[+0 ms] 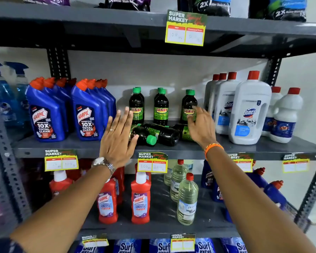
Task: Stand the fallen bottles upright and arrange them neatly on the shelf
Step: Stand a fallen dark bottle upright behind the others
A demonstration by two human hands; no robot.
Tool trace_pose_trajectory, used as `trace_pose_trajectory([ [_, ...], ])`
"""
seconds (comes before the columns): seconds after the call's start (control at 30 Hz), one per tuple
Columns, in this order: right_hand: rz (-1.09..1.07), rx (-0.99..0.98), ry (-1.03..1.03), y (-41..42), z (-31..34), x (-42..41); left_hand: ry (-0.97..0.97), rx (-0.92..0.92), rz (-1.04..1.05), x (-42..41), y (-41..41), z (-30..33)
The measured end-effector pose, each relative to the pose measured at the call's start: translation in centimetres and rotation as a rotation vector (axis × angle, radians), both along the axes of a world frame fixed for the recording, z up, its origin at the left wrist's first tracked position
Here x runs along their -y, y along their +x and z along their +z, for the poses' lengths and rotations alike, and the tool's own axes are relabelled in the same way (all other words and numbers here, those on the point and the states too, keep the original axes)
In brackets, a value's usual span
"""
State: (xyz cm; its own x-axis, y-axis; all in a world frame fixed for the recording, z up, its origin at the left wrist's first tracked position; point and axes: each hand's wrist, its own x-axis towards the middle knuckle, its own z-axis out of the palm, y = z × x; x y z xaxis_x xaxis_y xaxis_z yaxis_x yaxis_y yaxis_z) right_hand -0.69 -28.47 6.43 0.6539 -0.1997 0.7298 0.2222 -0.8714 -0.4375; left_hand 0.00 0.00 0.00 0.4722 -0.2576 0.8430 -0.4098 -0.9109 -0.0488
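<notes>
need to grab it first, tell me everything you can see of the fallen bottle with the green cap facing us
The fallen bottle is dark, glossy, plastic-looking, with a green screw cap pointing toward the shelf's front edge and a green-yellow label partly hidden. It lies on its side on the grey middle shelf, against another fallen bottle on its right. The open left hand covers its left side; whether it touches is unclear.

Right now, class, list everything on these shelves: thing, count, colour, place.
Fallen Sunny bottles: three showing, dark with green labels, middle shelf front.
Upright Sunny bottles: three short rows, dark with green caps, behind the fallen ones.
Blue Harpic bottles: two rows, blue with red caps, middle shelf left.
White Domex bottles: several, white with red caps, middle shelf right.
Red Harpic bottles: several, red, lower shelf.
Clear bottles: a few, red caps, lower shelf.
Price tags: several, yellow, shelf edges.
Left hand: open, beside fallen bottles.
Right hand: open, reaching among them.
</notes>
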Motion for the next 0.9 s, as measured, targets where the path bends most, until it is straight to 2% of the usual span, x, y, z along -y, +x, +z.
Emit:
trace_pose_trajectory([
  [0.13,-0.139,-0.318,-0.220,1.0,-1.0,0.6,-0.077,-0.038,-0.007,-0.4,0.0,-4.1],
  [0.23,-0.190,-0.441,-0.394,2.0,-0.4,1.0,-0.143,-0.023,0.026,-0.7,0.5,-6.0],
  [0.3,-0.184,-0.583,-0.482,2.6,0.8,1.4,-0.085,0.010,0.060,-1.0,1.0,-6.7],
  [0.4,-0.125,-0.767,-0.507,3.3,2.1,1.7,-0.017,0.020,0.067,-1.3,1.4,-7.2],
  [0.5,-0.042,-0.728,-0.485,3.6,1.8,2.1,-0.028,0.034,0.084,-1.3,1.6,-7.5],
  [0.63,-0.080,-0.451,-0.446,2.6,0.0,2.0,-0.053,0.056,0.079,-0.9,1.6,-7.6],
  [0.7,-0.088,-0.294,-0.367,2.4,-0.6,1.7,-0.061,0.045,0.067,-1.0,1.5,-7.6],
  [0.77,-0.024,-0.190,-0.172,2.4,-0.8,1.7,-0.072,0.047,0.063,-1.0,1.4,-7.6],
  [0.9,0.378,-0.114,0.568,2.6,-1.4,2.4,-0.073,0.074,0.070,-0.9,1.3,-7.5],
])
